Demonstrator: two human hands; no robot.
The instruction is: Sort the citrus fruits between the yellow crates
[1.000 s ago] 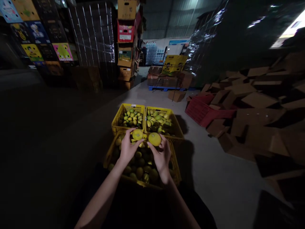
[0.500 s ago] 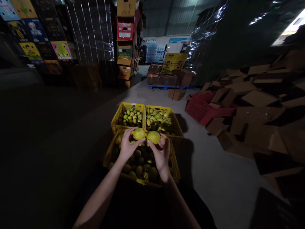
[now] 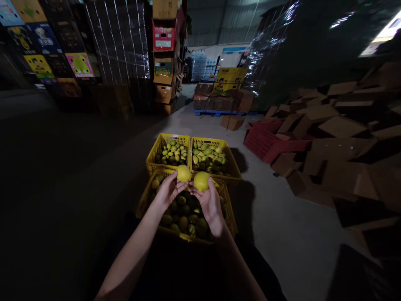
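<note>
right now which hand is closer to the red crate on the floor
Right. The right hand, holding a yellow fruit, is over the near yellow crate, on the side toward the red crate. The left hand, holding another fruit, is farther left.

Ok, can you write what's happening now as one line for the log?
left hand: holds yellow fruit | right hand: holds second yellow fruit | both above near crate
</note>
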